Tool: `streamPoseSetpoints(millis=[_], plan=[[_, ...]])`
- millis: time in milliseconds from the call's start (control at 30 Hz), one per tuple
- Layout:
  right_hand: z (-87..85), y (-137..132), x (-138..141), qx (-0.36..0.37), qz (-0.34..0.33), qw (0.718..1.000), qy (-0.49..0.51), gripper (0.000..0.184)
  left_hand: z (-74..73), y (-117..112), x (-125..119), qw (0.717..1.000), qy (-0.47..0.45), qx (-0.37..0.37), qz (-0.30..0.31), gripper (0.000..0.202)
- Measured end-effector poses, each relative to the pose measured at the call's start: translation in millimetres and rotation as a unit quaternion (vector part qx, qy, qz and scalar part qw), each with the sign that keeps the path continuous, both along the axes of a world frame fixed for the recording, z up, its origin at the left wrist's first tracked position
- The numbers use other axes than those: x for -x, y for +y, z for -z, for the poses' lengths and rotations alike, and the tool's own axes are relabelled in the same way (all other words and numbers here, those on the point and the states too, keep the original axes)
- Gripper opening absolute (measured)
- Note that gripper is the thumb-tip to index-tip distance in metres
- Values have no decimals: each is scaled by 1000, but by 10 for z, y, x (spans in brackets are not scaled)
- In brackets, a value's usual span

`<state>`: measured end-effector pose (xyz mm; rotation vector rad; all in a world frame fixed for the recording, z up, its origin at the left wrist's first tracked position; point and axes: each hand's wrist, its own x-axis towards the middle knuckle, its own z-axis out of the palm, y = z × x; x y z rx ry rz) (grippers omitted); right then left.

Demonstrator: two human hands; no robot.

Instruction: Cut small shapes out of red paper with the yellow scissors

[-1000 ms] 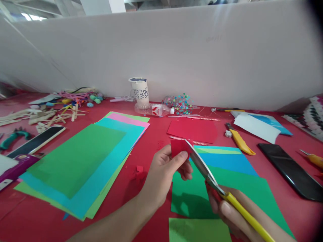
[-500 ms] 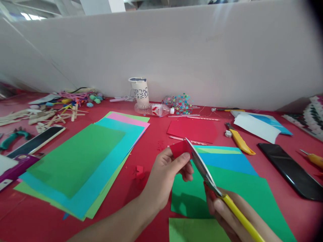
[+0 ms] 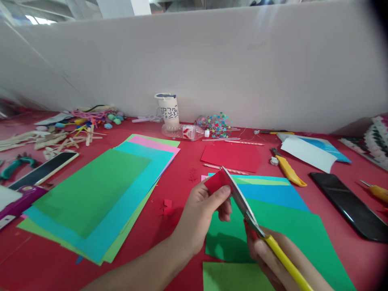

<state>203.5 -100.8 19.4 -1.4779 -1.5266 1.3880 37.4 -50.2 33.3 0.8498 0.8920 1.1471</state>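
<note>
Between its thumb and fingers my left hand point(image 3: 201, 210) pinches a small piece of red paper point(image 3: 216, 181). My right hand point(image 3: 275, 250) is wrapped round the handles of scissors point(image 3: 246, 211) with yellow and red grips. The blades point up and left, lying along the right edge of the red paper; whether they bite into it I cannot tell. Below both hands lie a green sheet point(image 3: 291, 232) and a light green sheet point(image 3: 233, 277). Small red paper scraps point(image 3: 167, 207) rest on the red table left of my left hand.
Coloured sheets point(image 3: 91, 194) are stacked at left. A red sheet point(image 3: 232, 157), a clear bottle point(image 3: 188, 132) and a white cup point(image 3: 169, 111) lie or stand farther back. On the right are a yellow utility knife point(image 3: 291, 170) and a black phone point(image 3: 348, 204).
The scissors and my right hand have shifted very slightly left. My left hand still pinches the red paper in nearly the same place.
</note>
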Motion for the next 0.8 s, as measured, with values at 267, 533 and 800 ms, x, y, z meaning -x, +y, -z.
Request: streamPoseSetpoints(millis=[267, 533, 800], plan=[[-39, 6, 29, -12, 11, 1000, -18, 59, 5, 27, 29, 1000, 20, -12, 4, 33], [-46, 5, 31, -10, 16, 999, -29, 57, -5, 30, 48, 999, 25, -14, 16, 34], [12, 3, -2, 9, 13, 999, -35, 58, -3, 35, 56, 1000, 23, -13, 16, 33]])
